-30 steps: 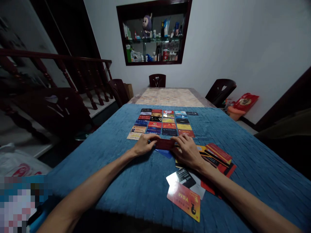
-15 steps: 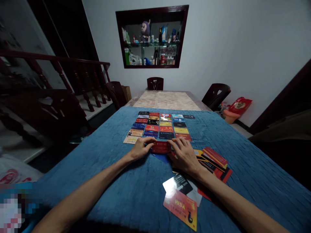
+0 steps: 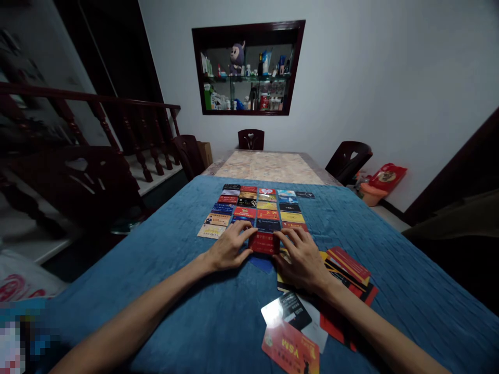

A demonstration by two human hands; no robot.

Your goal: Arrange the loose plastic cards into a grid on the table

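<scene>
Print on the grid of cards (image 3: pixel 257 208) too small to read, blue card (image 3: pixel 262 263) perhaps half-hidden under hands.

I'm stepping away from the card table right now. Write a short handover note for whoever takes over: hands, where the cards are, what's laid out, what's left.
Left hand: flat on the blue cloth, fingertips at the left edge of the red card.
Right hand: fingertips on the red card's right edge, palm over the loose pile.
Red card: lying at the near end of the grid, in line with its third column, over a blue card.
Done: the grid of cards is laid in neat rows.
Left: the fanned loose pile to the right, plus a few loose cards near the table edge, including an orange card.
</scene>
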